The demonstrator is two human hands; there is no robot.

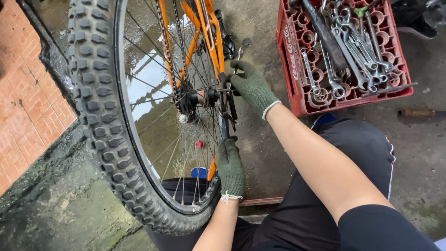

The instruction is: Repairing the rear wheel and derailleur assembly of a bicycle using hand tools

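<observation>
Beside the bicycle wheel (107, 116), the gloved right hand (253, 88) grips a wrench (238, 58) at the hub (209, 97); the gloved left hand (231, 168) clasps the orange frame (213, 168) below.

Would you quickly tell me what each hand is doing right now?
Left hand: closed on the orange frame near the rim.
Right hand: closed on a wrench at the wheel axle.

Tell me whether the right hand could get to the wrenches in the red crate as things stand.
Probably yes. The right hand is at the wheel hub, gripping a wrench. The red crate sits just beside it, open-topped, wrenches lying loose on top. Nothing lies between, though that hand is already occupied.
</observation>
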